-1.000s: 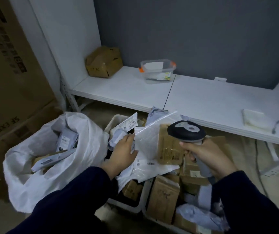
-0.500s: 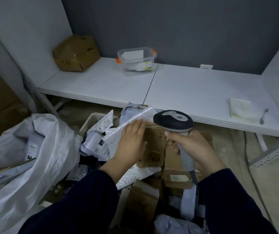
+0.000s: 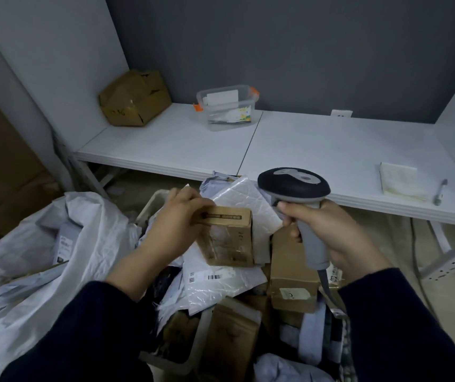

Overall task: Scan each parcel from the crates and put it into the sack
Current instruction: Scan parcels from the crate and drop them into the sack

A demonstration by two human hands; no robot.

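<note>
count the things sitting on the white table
4: crumpled brown cardboard box far left, clear plastic tub with orange clips beside it, white paper pad at right, grey pen next to it.

A parcel-sorting room: crates (image 3: 153, 198) of parcels (image 3: 292, 285), sack (image 3: 27, 271), scanner (image 3: 293, 183).

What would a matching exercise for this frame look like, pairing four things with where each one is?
Things: 1 scanner; 2 small brown box; 3 clear tub; 4 pen.
Places: A right end of the white shelf; B gripped in the left hand; C back of the shelf, beside the crumpled carton; D gripped in the right hand.
Pairs: 1-D; 2-B; 3-C; 4-A.
</note>
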